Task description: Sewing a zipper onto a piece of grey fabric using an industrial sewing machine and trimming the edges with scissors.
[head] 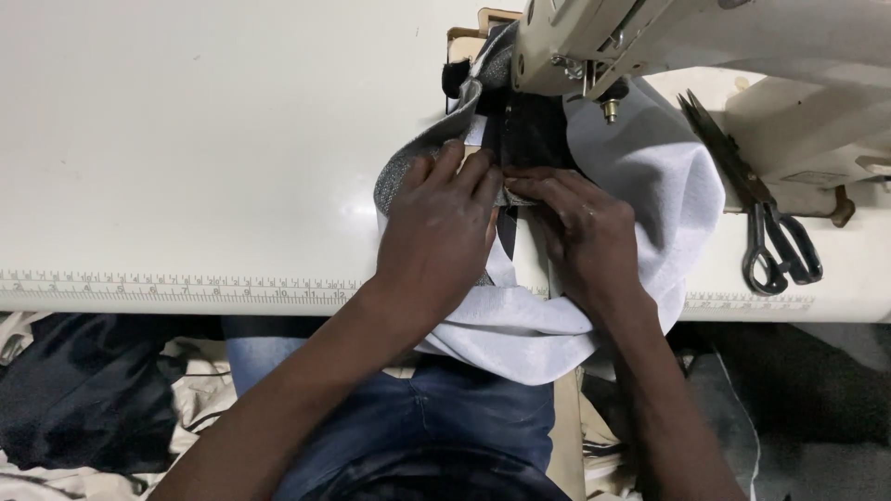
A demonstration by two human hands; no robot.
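Cream table (pixel 186 139), ruler strip along its near edge. Fabric (pixel 650 186) drapes over that edge at 6 o'clock; weight could drag the seam askew. Left hand (pixel 436 232) and right hand (pixel 585 227) lie flat, fingers close, pinning fabric just short of the machine head (pixel 594 46) at 12: needle risk. Scissors (pixel 761 204) at 3; open room at 9.

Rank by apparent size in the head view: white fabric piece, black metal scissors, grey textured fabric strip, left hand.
1. White fabric piece, clearly largest.
2. Left hand.
3. Grey textured fabric strip and black metal scissors: look alike in extent; the strip is partly hidden, so unranked.
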